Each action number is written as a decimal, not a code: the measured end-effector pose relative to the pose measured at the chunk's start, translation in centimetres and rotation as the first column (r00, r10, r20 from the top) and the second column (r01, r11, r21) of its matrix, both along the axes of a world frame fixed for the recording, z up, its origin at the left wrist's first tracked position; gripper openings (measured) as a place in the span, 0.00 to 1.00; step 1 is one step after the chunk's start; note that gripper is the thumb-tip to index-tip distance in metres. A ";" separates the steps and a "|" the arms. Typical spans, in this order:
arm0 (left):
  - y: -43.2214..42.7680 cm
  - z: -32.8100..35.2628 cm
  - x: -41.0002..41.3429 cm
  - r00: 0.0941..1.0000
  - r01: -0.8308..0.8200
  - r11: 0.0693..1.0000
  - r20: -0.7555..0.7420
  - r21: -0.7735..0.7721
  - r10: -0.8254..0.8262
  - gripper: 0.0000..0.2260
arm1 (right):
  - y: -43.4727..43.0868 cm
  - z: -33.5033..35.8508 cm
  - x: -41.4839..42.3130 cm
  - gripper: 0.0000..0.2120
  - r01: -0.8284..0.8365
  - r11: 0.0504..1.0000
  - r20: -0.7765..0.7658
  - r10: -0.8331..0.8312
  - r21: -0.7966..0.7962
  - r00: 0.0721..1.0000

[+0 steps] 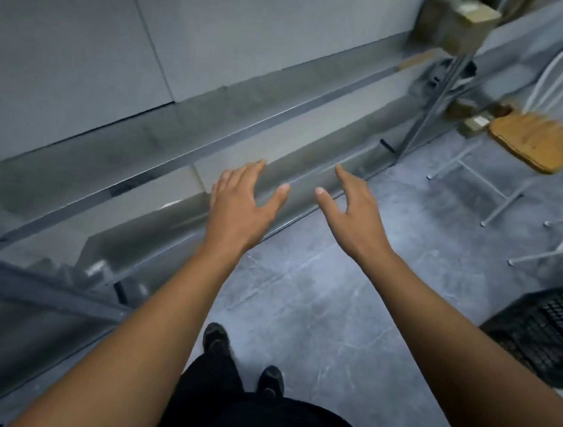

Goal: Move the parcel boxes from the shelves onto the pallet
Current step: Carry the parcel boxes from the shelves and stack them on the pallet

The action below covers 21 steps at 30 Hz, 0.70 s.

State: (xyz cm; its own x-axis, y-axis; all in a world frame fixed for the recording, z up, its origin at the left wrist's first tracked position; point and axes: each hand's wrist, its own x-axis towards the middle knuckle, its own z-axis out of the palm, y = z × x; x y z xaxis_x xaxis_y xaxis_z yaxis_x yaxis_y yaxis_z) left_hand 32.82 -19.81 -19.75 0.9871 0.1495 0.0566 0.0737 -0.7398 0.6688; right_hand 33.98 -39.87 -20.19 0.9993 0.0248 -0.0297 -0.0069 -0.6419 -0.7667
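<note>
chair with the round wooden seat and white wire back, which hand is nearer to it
Right. The right hand is left of the wooden-seat chair; the left hand is farther left again, in front of the grey metal shelf.

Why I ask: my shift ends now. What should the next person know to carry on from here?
Left hand: open, empty, reaching toward the shelves.
Right hand: open, empty, beside it.
Boxes: one large box, blurred, at the shelves' far end; a small box low by the chair.
Pallet: out of view, so how many are moved is unknown.
Left: fetch those two boxes.
</note>
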 end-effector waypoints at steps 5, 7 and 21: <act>-7.1 -1.4 6.7 0.989 0.149 0.989 -0.020 -0.019 -0.150 0.31 | -7.0 -1.1 3.8 0.33 0.138 0.990 -0.032 -0.139 -0.022 0.990; -9.8 -2.1 10.0 0.980 0.197 0.980 -0.022 -0.016 -0.197 0.31 | -9.5 -1.6 6.0 0.34 0.183 0.982 -0.040 -0.184 -0.040 0.982; -26.4 -2.8 36.1 0.929 0.363 0.927 -0.044 -0.093 -0.368 0.32 | -25.0 -1.3 28.1 0.34 0.329 0.935 -0.077 -0.341 -0.129 0.937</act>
